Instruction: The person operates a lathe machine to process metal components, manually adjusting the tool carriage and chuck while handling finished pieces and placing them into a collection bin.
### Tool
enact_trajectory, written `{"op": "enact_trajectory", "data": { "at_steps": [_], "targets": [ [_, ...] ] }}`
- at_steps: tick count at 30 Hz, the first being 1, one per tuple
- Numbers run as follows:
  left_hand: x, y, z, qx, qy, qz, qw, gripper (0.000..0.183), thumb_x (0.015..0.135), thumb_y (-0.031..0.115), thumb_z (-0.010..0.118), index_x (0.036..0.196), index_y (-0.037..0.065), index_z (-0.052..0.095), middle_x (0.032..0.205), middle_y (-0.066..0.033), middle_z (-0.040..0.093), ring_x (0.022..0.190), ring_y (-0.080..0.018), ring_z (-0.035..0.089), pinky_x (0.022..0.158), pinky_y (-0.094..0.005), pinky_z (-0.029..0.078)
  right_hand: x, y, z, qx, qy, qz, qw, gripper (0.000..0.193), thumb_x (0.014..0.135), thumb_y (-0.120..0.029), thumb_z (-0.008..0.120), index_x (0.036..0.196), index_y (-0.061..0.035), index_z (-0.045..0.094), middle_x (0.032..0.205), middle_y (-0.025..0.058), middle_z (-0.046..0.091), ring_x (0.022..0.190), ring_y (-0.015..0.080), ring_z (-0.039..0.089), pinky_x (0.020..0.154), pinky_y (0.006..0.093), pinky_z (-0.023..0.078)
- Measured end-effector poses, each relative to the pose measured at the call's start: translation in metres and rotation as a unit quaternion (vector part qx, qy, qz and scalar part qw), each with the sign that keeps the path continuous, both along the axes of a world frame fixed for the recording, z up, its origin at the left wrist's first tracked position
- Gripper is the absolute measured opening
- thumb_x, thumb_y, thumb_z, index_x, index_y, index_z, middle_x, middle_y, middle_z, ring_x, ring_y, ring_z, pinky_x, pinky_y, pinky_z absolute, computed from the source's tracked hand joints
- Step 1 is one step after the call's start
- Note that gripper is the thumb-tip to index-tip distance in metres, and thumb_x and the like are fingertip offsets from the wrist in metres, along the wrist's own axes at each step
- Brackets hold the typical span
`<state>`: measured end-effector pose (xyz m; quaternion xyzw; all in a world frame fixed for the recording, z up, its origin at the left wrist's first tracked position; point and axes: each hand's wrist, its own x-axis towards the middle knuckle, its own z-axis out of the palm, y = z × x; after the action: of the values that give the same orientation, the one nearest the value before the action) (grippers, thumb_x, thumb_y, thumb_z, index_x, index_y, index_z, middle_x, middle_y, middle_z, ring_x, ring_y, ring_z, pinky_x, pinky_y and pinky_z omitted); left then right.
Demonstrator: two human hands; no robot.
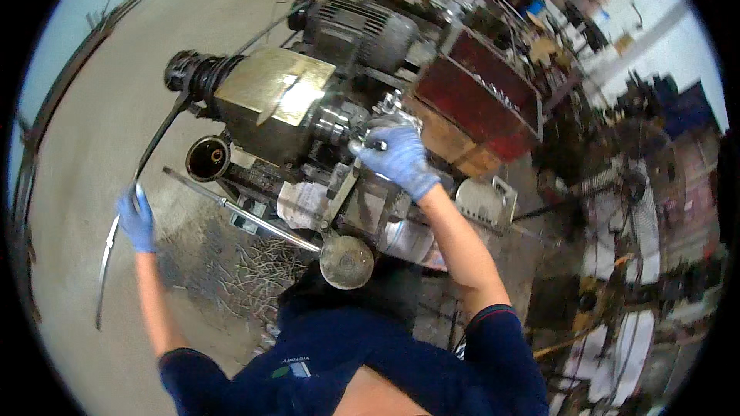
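My left hand (136, 222), in a blue glove, is closed around a long lever (159, 139). The lever slopes from the black ribbed end (202, 77) of a lathe-like machine down past my fingers, where its lower length is shiny. My right hand (399, 162), also gloved in blue, is at the shiny spindle (333, 123) on the machine's right side. Its fingers are bent around a small part with a dark round end; what this is I cannot make out. A brass-coloured cover (274, 85) tops the machine body between my hands.
Behind the spindle sits a dark red box (478, 100) with small metal pieces inside. A finned motor (362, 31) stands farther back. Close to my body, a rod (270, 225) meets a round disc (346, 262). Thin metal pieces (266, 270) litter the floor.
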<state>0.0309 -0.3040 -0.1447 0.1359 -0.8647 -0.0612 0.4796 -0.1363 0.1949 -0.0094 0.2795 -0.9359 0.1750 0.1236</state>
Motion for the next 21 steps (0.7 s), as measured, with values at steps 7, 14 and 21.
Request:
{"op": "enact_trajectory", "data": {
  "at_steps": [7,14,21],
  "targets": [
    [-0.037,0.148,-0.176,0.031,-0.509,-0.062,0.858,0.030,0.074,0.037,0.058,0.085,0.010,0.066,0.084,-0.0148,0.065,0.079,-0.0302,0.063,0.068,-0.0404,0.050,0.096,0.170,-0.019,-0.086,0.056,-0.144,0.984,0.021,0.065,-0.022,0.074,0.073,-0.0031,0.066,0.090,0.0119,0.065,0.091,0.0271,0.058,0.081,0.0350,0.045],
    [-0.074,0.056,-0.216,-0.190,-0.508,-0.167,0.824,0.026,0.075,0.032,0.051,0.084,0.011,0.061,0.082,-0.0134,0.063,0.080,-0.0326,0.061,0.069,-0.0426,0.048,0.134,0.363,-0.092,0.015,-0.069,-0.407,0.911,0.041,0.068,-0.041,0.070,0.087,-0.0051,0.066,0.091,0.0146,0.064,0.087,0.0278,0.060,0.079,0.0338,0.046],
    [-0.032,0.008,-0.141,0.089,-0.490,-0.108,0.861,0.035,0.076,0.029,0.061,0.104,0.007,0.061,0.085,-0.0166,0.064,0.076,-0.0315,0.062,0.068,-0.0397,0.049,0.122,0.464,-0.127,0.286,-0.128,-0.441,0.841,0.066,0.067,-0.044,0.064,0.121,-0.0087,0.050,0.120,0.0159,0.053,0.118,0.0302,0.044,0.098,0.0400,0.035]
  ]
}}
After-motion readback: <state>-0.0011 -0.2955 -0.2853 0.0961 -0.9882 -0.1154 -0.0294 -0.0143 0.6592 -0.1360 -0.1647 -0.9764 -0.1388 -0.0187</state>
